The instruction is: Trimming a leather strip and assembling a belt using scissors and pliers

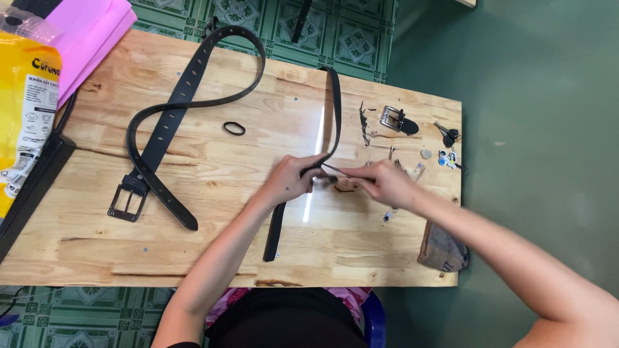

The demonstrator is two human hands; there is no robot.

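Both hands met just right of the frame's centre, over the wooden table [193, 258]. The left hand [293, 180] was closed around a black belt strap [336, 109], pinching it where the strap bent. From that pinch the strap ran up toward the top centre of the frame and over the table's far edge; its other run passed under the left wrist and ended at lower centre, near the table's front edge. The right hand [387, 183] was closed on a thin, dark, pointed tool [338, 171], the tip of which reached left to the strap beside the left fingers. The kind of tool could not be told.

A second black belt [171, 116] lay looped in the upper left of the frame, its square metal buckle [127, 201] at centre left, well apart from both hands. A small black loop [234, 128] lay between the two belts, above and left of the left hand. A loose silver buckle [394, 120] sat in the upper right, above the right hand. A dark stone-like block [443, 248] rested at the table's lower right corner. A yellow package [22, 109] and pink sheets [90, 32] occupied the upper left corner.
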